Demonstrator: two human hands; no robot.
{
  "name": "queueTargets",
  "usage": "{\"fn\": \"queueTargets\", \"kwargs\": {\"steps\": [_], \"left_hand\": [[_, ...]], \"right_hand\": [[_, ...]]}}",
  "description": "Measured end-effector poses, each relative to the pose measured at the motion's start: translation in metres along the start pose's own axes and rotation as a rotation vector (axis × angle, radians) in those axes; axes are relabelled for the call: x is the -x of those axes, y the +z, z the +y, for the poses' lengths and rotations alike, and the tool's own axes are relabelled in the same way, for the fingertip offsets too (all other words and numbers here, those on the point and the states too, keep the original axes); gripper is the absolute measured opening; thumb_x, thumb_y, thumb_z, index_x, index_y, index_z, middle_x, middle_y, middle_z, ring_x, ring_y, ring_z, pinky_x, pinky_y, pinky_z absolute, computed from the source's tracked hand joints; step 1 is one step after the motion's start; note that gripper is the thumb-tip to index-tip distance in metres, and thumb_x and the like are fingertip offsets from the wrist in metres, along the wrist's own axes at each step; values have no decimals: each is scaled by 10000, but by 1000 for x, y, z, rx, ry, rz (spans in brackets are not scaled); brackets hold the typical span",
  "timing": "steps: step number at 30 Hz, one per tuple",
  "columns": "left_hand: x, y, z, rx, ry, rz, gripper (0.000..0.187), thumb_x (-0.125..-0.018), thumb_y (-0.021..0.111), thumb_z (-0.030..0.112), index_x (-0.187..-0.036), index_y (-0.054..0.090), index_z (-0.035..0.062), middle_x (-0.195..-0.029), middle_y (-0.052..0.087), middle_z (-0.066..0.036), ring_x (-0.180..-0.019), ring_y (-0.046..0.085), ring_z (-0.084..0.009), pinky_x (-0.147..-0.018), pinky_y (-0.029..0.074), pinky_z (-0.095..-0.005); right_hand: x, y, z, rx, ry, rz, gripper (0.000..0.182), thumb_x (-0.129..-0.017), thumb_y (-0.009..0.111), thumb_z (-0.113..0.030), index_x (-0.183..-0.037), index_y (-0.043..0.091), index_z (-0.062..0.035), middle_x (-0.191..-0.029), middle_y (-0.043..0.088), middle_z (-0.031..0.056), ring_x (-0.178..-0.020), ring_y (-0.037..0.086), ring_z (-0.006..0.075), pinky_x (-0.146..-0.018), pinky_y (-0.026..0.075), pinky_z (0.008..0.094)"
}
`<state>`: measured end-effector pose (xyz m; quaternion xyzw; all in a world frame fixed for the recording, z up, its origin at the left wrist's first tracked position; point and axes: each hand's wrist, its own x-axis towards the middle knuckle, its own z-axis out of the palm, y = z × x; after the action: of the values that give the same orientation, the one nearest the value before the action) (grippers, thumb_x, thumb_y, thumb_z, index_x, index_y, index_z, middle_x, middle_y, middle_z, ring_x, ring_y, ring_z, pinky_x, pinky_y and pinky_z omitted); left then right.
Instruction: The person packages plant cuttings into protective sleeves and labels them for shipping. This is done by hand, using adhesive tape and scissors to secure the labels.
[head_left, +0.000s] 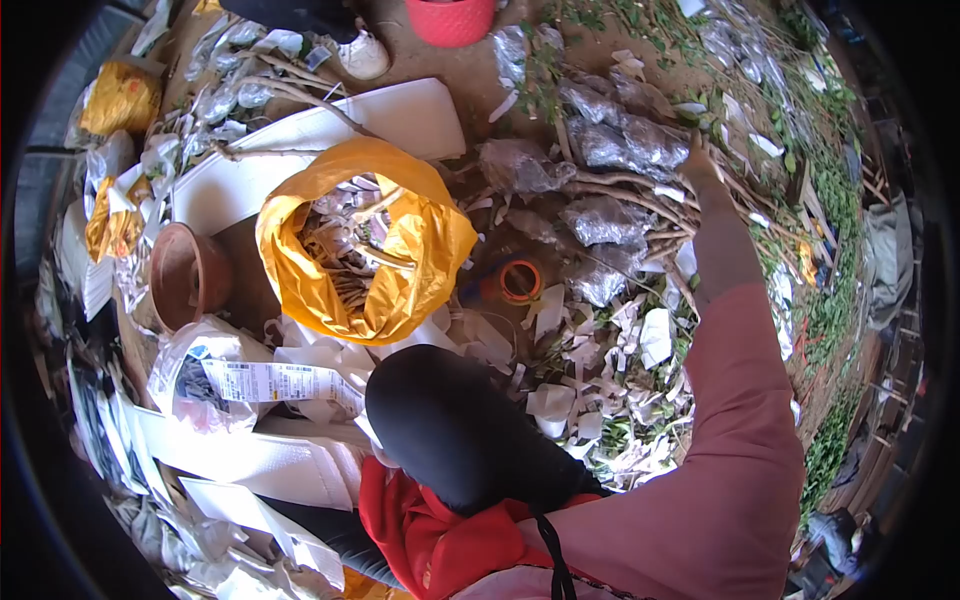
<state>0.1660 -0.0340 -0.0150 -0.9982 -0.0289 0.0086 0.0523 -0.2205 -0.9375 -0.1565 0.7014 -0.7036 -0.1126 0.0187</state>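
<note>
My right arm stretches out to the upper right, where my right hand (702,165) is at the end of a plastic-wrapped bundle (640,142) of woody stems. Its fingers are small and partly hidden, so the grip is unclear. More stems (630,192) with wrapped ends lie just below and left of that hand. My left hand does not show. In front of my bent knee stands an open yellow sack (430,270) with its rim rolled down and wrapped stems inside. An orange tape roll (520,281) lies on the ground right of the sack.
A brown pot (185,278) lies tilted left of the sack, beside a white foam sheet (420,115). A red basket (450,20) and another person's shoe (364,55) are at the top. Paper scraps (600,350) and green leaves cover the ground at the right.
</note>
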Motion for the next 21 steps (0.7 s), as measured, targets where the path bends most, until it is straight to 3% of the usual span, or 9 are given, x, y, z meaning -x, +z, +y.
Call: {"fn": "queueTargets", "kwargs": {"steps": [1, 3, 4, 9, 10, 11, 14, 19, 21], "left_hand": [[0, 1, -2, 10, -8, -2, 410, -841, 463, 7, -1244, 526, -37, -1187, 605, -200, -1088, 593, -310, -949, 442, -360], [1, 4, -9, 39, -17, -2, 409, -841, 459, 6, -1243, 526, -40, -1189, 604, -201, -1092, 591, -309, -950, 439, -359], [2, 4, -14, 57, -24, -3, 409, -841, 457, 5, -1242, 525, -41, -1189, 603, -201, -1094, 589, -309, -951, 438, -359], [5, 17, -37, 172, -27, 0, 409, -840, 449, 3, -1239, 523, -48, -1193, 600, -203, -1103, 583, -307, -955, 433, -357], [9, 16, -34, 197, -35, 5, 409, -840, 447, 2, -1238, 523, -50, -1193, 600, -204, -1105, 582, -306, -955, 432, -356], [13, 15, -30, 191, -84, -6, 416, -848, 457, 13, -1258, 514, -31, -1220, 586, -194, -1125, 572, -298, -971, 422, -351], [24, 5, -6, 193, -162, -22, 428, -871, 475, 39, -1298, 497, 10, -1269, 563, -172, -1169, 550, -283, -1002, 403, -337], [30, -10, 12, 262, -172, -15, 416, -882, 479, 38, -1297, 499, 21, -1263, 571, -160, -1164, 555, -277, -998, 409, -334], [26, 7, -5, 362, -106, 42, 425, -881, 488, 36, -1306, 494, 37, -1249, 583, -146, -1149, 564, -278, -981, 419, -337]], "right_hand": [[-20, 23, 9, -22, -52, -23, 808, -773, 575, -222, -1476, 178, -186, -1531, 196, 104, -1358, 298, 344, -1071, 324, 439], [18, -37, -16, 158, -25, -99, 756, -776, 577, -226, -1455, 245, -197, -1493, 276, 140, -1306, 378, 365, -1029, 371, 449], [12, -36, -17, 149, -48, -122, 627, -780, 583, -249, -1376, 394, -209, -1433, 352, 183, -1260, 430, 374, -968, 415, 442], [71, -53, -34, 347, -62, 78, 420, -758, 626, -257, -1169, 559, -202, -1319, 464, 197, -1213, 474, 355, -926, 396, 465], [71, -43, -25, 299, -144, 153, 443, -721, 670, -240, -1149, 560, -211, -1273, 505, 177, -1206, 476, 346, -936, 366, 488], [63, -40, -21, 226, -101, -40, 507, -678, 717, -238, -1157, 553, -210, -1218, 537, 175, -1123, 536, 355, -888, 417, 490], [69, -34, -8, -11, -253, 5, 534, -685, 733, -253, -1175, 534, -178, -1087, 590, 188, -976, 594, 384, -808, 471, 485], [157, -148, -64, -212, -704, 223, 466, -762, 682, -279, -1169, 528, -113, -1015, 604, 221, -929, 597, 397, -792, 473, 470], [214, -212, -102, -224, -743, -9, 437, -803, 646, -294, -1146, 524, -52, -1042, 595, 249, -954, 588, 402, -811, 464, 468]]}}
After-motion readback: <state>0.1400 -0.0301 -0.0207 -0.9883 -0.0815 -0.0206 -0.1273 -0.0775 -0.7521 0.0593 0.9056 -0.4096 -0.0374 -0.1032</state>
